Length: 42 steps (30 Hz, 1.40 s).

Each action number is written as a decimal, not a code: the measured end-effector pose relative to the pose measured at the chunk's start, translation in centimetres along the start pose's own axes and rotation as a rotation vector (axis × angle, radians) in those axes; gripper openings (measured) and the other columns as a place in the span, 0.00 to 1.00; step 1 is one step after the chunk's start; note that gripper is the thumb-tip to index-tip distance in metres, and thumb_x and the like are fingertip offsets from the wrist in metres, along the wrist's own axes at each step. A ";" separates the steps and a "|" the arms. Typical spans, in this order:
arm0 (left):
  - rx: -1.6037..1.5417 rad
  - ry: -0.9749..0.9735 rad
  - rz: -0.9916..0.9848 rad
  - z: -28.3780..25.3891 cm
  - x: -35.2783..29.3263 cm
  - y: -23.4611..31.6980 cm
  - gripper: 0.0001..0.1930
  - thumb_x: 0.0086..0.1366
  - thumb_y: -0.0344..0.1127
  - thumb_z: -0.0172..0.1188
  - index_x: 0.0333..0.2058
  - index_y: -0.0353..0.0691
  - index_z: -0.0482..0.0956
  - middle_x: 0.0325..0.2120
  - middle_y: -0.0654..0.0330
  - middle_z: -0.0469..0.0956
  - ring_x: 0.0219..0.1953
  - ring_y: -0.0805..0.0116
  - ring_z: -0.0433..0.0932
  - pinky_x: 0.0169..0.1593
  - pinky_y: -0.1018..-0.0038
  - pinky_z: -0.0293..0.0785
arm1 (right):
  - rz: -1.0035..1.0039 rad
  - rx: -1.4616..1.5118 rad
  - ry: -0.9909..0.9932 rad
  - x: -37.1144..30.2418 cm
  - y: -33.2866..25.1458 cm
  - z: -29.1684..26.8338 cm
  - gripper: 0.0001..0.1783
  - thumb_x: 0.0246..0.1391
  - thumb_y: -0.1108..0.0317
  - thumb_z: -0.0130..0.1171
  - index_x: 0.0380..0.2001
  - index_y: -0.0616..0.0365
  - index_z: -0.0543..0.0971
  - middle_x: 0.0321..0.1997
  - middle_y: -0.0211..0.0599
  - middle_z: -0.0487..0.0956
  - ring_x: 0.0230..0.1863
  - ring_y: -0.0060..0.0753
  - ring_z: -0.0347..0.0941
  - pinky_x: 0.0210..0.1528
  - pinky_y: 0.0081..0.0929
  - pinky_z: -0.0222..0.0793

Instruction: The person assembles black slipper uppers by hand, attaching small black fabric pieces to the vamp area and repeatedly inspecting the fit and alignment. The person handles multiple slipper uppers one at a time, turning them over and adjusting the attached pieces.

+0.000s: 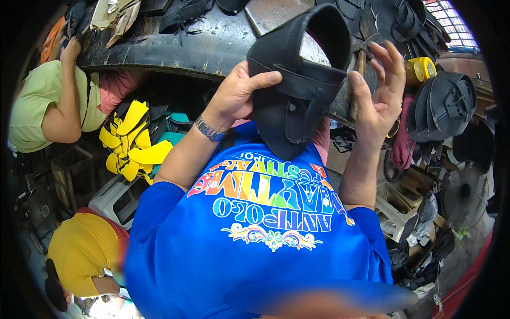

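A black shoe upper (297,80), stitched along its seams, is held up in front of my chest. Its wide opening is at the top and its pointed toe hangs down. My left hand (241,93) grips its left edge, the thumb lying across the front and the other fingers hidden behind. Just off the upper's right side is my right hand (380,93), open, with fingers spread and slightly curled and nothing in them. Behind that hand, a hammer (361,80) with a wooden handle lies at the edge of the dark worktable (212,50).
More black uppers lie along the table's far side. At right are a yellow container (422,69), a stack of black uppers (443,106) and a fan (465,191). Yellow cut pieces (130,141) are heaped at left. Two other people sit on the left side, one in light green, one in yellow.
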State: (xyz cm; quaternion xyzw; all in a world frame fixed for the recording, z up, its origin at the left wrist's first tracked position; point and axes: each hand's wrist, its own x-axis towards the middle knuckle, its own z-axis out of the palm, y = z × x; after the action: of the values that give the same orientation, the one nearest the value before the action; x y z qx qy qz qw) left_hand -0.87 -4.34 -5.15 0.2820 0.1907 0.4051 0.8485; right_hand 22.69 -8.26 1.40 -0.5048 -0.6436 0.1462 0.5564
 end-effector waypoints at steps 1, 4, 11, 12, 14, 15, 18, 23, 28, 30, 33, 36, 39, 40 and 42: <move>0.023 -0.009 -0.032 0.5 0.1 -0.1 0.21 0.63 0.27 0.64 0.54 0.37 0.73 0.47 0.55 0.80 0.48 0.66 0.81 0.54 0.66 0.78 | -0.045 -0.030 -0.137 0.5 -0.7 -0.3 0.33 0.48 0.73 0.68 0.59 0.61 0.71 0.54 0.42 0.76 0.58 0.37 0.70 0.64 0.38 0.61; 0.044 -0.033 -0.034 1.4 0.3 -0.1 0.18 0.63 0.27 0.65 0.51 0.36 0.76 0.45 0.55 0.81 0.46 0.67 0.82 0.53 0.67 0.79 | -0.066 -0.218 -0.604 1.8 -1.3 0.1 0.26 0.51 0.64 0.67 0.54 0.59 0.76 0.50 0.41 0.80 0.55 0.42 0.73 0.70 0.50 0.46; 0.131 0.006 0.078 0.7 -0.6 -0.9 0.16 0.62 0.27 0.65 0.49 0.35 0.76 0.42 0.56 0.82 0.43 0.67 0.83 0.49 0.70 0.81 | 0.213 0.217 -0.811 2.4 0.3 0.1 0.09 0.52 0.69 0.65 0.37 0.62 0.83 0.34 0.34 0.82 0.40 0.28 0.75 0.71 0.39 0.48; 0.137 0.006 0.068 0.5 -0.7 -1.0 0.16 0.62 0.27 0.65 0.49 0.35 0.76 0.42 0.55 0.82 0.43 0.67 0.83 0.49 0.70 0.81 | 0.157 0.187 -0.787 2.1 0.4 -0.1 0.09 0.52 0.70 0.65 0.36 0.62 0.83 0.33 0.33 0.82 0.39 0.28 0.75 0.70 0.39 0.49; 0.148 0.008 0.044 0.2 -0.7 -1.0 0.16 0.63 0.27 0.65 0.49 0.35 0.77 0.43 0.55 0.82 0.43 0.67 0.83 0.49 0.70 0.81 | 0.187 0.213 -0.771 1.4 0.4 -0.4 0.07 0.51 0.73 0.64 0.35 0.62 0.82 0.34 0.32 0.80 0.42 0.28 0.74 0.73 0.45 0.43; 0.108 0.005 0.006 0.1 -0.6 -0.9 0.16 0.62 0.27 0.66 0.48 0.35 0.77 0.42 0.56 0.82 0.42 0.68 0.83 0.48 0.71 0.80 | 0.196 0.231 -0.760 1.2 0.5 -0.4 0.07 0.51 0.74 0.64 0.34 0.63 0.82 0.34 0.31 0.79 0.44 0.28 0.74 0.74 0.48 0.41; 0.036 0.001 -0.115 0.1 0.1 -0.7 0.17 0.60 0.27 0.68 0.48 0.34 0.78 0.41 0.56 0.82 0.41 0.69 0.82 0.48 0.72 0.80 | 0.169 0.153 -0.745 1.0 0.8 -0.2 0.08 0.55 0.71 0.63 0.37 0.63 0.80 0.35 0.34 0.78 0.41 0.30 0.74 0.64 0.36 0.54; 0.077 0.006 -0.187 0.4 0.3 -1.0 0.19 0.59 0.29 0.69 0.49 0.34 0.78 0.42 0.56 0.82 0.43 0.67 0.82 0.49 0.71 0.80 | 0.288 0.167 -0.741 1.3 0.6 0.5 0.07 0.59 0.73 0.59 0.40 0.63 0.77 0.39 0.31 0.78 0.45 0.22 0.73 0.70 0.36 0.53; -0.036 -0.015 -0.240 -1.1 0.3 -1.6 0.21 0.62 0.29 0.65 0.54 0.35 0.74 0.47 0.53 0.80 0.51 0.63 0.80 0.56 0.65 0.77 | 0.308 0.409 -0.342 0.3 0.1 1.2 0.15 0.56 0.78 0.62 0.47 0.62 0.77 0.43 0.33 0.78 0.46 0.22 0.74 0.52 0.20 0.69; -0.166 0.029 -0.221 -2.0 0.3 -1.9 0.19 0.63 0.29 0.64 0.53 0.35 0.75 0.47 0.52 0.80 0.51 0.61 0.80 0.57 0.62 0.76 | 0.153 0.433 -0.037 -0.1 0.6 1.3 0.21 0.54 0.82 0.62 0.52 0.63 0.75 0.46 0.37 0.78 0.51 0.25 0.74 0.59 0.24 0.67; -0.356 0.009 -0.168 -3.7 0.3 -2.2 0.18 0.66 0.35 0.62 0.53 0.35 0.76 0.51 0.49 0.78 0.54 0.55 0.78 0.59 0.54 0.74 | 0.116 0.344 0.178 -0.9 2.0 0.8 0.31 0.54 0.83 0.61 0.61 0.59 0.67 0.52 0.40 0.75 0.52 0.28 0.72 0.58 0.28 0.69; -0.526 -0.095 -0.169 -5.2 0.4 -2.2 0.21 0.67 0.42 0.61 0.54 0.35 0.76 0.53 0.46 0.77 0.55 0.52 0.77 0.60 0.50 0.72 | 0.768 0.743 0.192 -2.5 3.2 0.6 0.34 0.53 0.80 0.63 0.62 0.56 0.65 0.52 0.41 0.75 0.52 0.35 0.74 0.56 0.33 0.71; -0.515 -0.131 -0.156 -5.7 0.7 -2.4 0.20 0.68 0.40 0.61 0.53 0.34 0.76 0.51 0.47 0.78 0.55 0.53 0.77 0.58 0.51 0.74 | 1.121 1.335 0.046 -4.0 3.6 1.0 0.29 0.53 0.76 0.63 0.59 0.62 0.69 0.56 0.47 0.77 0.58 0.41 0.74 0.60 0.40 0.70; -0.518 -0.111 -0.168 -5.7 0.8 -2.5 0.19 0.68 0.39 0.60 0.53 0.34 0.76 0.51 0.47 0.78 0.54 0.53 0.78 0.58 0.51 0.74 | 1.125 1.455 -0.011 -4.4 3.5 1.2 0.29 0.53 0.76 0.63 0.59 0.63 0.70 0.56 0.47 0.77 0.57 0.41 0.75 0.60 0.41 0.71; -0.523 -0.109 -0.164 -5.4 0.9 -2.7 0.18 0.68 0.38 0.60 0.52 0.33 0.76 0.50 0.47 0.79 0.54 0.54 0.78 0.57 0.52 0.75 | 1.115 1.516 -0.068 -4.8 3.3 1.9 0.26 0.51 0.78 0.63 0.56 0.66 0.72 0.52 0.46 0.80 0.51 0.41 0.79 0.57 0.42 0.75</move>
State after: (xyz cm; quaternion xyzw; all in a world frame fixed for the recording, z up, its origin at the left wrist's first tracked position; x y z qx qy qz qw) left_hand -1.71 -3.26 -11.06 0.0584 0.0561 0.3550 0.9314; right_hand 22.08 -9.92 -4.45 -0.2389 -0.0582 0.7860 0.5672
